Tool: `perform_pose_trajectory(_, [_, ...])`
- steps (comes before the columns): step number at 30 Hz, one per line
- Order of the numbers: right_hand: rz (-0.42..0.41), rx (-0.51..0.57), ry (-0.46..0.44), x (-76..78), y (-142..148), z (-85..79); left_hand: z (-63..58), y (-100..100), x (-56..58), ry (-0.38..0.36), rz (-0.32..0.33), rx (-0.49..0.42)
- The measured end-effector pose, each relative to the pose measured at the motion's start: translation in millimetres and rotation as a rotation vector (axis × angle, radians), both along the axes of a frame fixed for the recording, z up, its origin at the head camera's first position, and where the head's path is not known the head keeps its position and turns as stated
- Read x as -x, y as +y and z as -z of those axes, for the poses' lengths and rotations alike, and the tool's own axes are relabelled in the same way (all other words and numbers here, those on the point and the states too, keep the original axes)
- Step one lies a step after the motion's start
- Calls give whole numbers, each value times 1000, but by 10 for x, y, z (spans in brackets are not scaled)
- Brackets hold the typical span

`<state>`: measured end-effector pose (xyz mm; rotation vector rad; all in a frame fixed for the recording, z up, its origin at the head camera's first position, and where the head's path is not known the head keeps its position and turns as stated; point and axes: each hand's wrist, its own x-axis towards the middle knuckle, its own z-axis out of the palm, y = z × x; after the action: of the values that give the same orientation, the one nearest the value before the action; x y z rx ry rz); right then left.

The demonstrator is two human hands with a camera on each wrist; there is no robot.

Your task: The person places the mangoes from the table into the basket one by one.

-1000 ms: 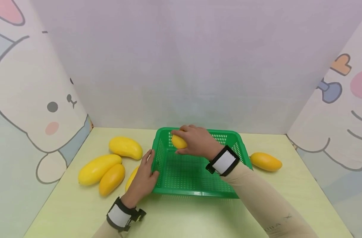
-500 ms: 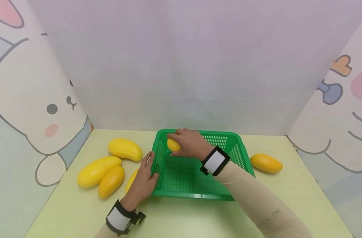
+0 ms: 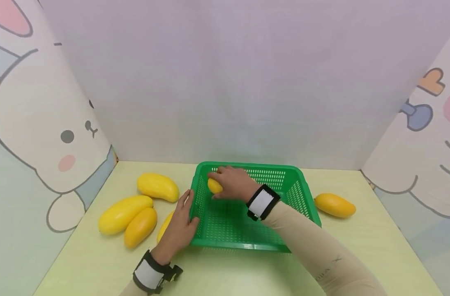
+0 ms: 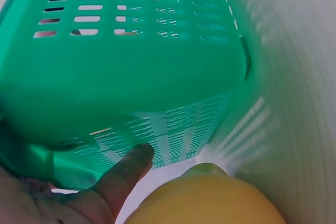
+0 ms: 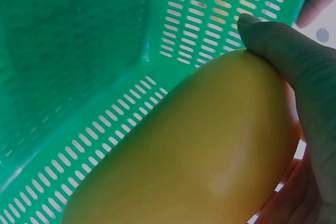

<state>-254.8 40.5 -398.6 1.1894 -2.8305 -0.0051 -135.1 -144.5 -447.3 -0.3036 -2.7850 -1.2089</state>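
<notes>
Inside the back left corner of a green plastic basket [image 3: 239, 246], my right hand [image 3: 233, 183] grips a yellow mango [image 3: 214, 186]. The right wrist view shows the thumb and fingers round one end of this mango, close over the slotted wall. My left hand [image 3: 179, 225] rests against the basket's left side with its fingers extended. In the left wrist view, one finger [image 4: 128, 174] touches the slotted wall from outside. Another mango [image 4: 205, 200] lies beneath the left hand, mostly hidden by it in the head view.
Left of the basket lie a curved yellow mango [image 3: 158, 187], a long yellow one [image 3: 125, 214] and a smaller orange-yellow mango [image 3: 141, 227]. One more mango [image 3: 335, 205] lies to the right. A pale wall [image 3: 239, 102] stands behind, with cartoon-printed panels on both sides.
My right hand has moved left and lower into the basket's back left corner, carrying the mango. The left hand has stayed at the basket's left side.
</notes>
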Motion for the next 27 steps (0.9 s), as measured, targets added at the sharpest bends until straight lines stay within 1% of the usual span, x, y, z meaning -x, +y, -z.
perform_pose_trajectory(5, [9,-28,-10,19,-45,116,13,-1,-9,-1,-1,1])
perform_pose_trajectory(9, [26,-53,-1,32,-72,175,8,8,-5,-1,4,6])
perform_pose_trajectory(12, [22,-63,7,48,-107,208,-4,5,-8,-1,-4,11])
perform_pose_trajectory(19, [23,-113,-3,52,-149,263,-12,10,-16,-12,-8,9])
perform_pose_trajectory(27, [21,-128,3,44,-151,285,-2,16,-16,-8,-11,7])
